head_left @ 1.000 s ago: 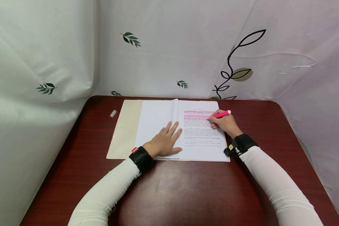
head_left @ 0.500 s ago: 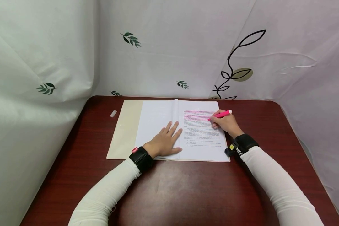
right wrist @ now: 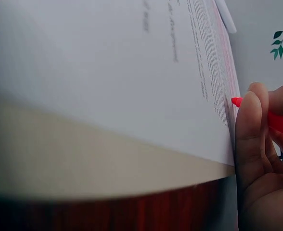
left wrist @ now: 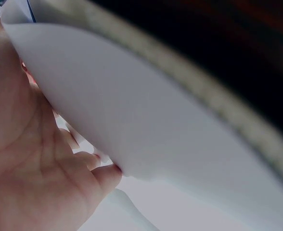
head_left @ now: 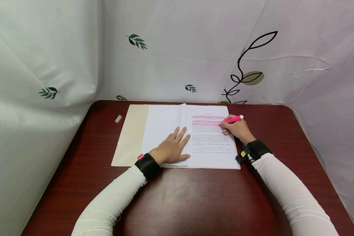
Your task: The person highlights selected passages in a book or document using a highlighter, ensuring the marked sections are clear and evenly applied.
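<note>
An open cream folder (head_left: pixel 127 137) with white sheets lies on the table. On its right side is a printed page (head_left: pixel 209 160), several upper lines marked in pink. My right hand (head_left: pixel 238 129) pinches a pink highlighter (head_left: pixel 231 120), its tip at the right end of a marked line. In the right wrist view the highlighter (right wrist: pixel 280 123) shows between thumb and fingers, tip at the page. My left hand (head_left: pixel 171 147) rests with spread fingers on the left sheet (head_left: pixel 159 121), beside the fold. The left wrist view shows the left palm (left wrist: pixel 35 159) against a raised, curving paper edge (left wrist: pixel 98 82).
A small whitish translucent piece (head_left: pixel 118 118) lies on the dark red wooden table (head_left: pixel 188 203), left of the folder. Behind the table hangs a white cloth (head_left: pixel 165 59) with leaf prints, which also closes in both sides. Both wrists wear black bands.
My right hand has slid slightly to the right with the highlighter, its tip following the same text line. The left hand and the folder have stayed in place.
</note>
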`<state>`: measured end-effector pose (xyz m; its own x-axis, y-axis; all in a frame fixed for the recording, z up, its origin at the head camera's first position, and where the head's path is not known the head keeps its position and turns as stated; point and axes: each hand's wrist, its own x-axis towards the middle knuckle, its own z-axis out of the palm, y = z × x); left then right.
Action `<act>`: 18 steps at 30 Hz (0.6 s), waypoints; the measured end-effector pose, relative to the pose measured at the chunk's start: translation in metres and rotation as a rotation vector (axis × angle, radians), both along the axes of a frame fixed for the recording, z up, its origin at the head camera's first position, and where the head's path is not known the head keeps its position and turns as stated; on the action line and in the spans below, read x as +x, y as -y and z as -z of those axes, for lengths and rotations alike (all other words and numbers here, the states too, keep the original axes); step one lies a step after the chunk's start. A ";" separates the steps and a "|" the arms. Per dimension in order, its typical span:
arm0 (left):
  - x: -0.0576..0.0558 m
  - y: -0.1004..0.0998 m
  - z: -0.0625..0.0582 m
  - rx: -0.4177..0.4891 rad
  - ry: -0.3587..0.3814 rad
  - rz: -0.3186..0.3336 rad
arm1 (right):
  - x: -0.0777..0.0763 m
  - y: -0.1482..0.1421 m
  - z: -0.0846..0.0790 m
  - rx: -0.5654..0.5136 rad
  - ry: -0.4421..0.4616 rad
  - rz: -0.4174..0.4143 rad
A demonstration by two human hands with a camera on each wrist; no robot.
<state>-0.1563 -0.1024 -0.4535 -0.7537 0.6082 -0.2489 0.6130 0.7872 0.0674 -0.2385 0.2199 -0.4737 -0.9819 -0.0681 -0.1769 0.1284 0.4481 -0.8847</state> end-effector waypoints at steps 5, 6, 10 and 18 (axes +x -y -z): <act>0.000 0.001 0.001 -0.006 0.013 -0.005 | 0.000 -0.003 0.000 0.013 0.002 0.007; -0.001 0.001 0.001 -0.014 0.014 -0.005 | 0.000 -0.003 0.000 0.012 0.000 0.005; -0.001 0.001 0.001 -0.011 0.009 -0.006 | 0.000 -0.006 0.001 0.015 -0.008 0.000; -0.001 0.000 0.002 -0.011 0.011 -0.006 | 0.001 -0.010 0.000 0.015 -0.011 0.000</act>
<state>-0.1571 -0.1025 -0.4554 -0.7546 0.6009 -0.2635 0.6075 0.7916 0.0655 -0.2376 0.2300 -0.4738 -0.9838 -0.0650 -0.1673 0.1190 0.4614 -0.8792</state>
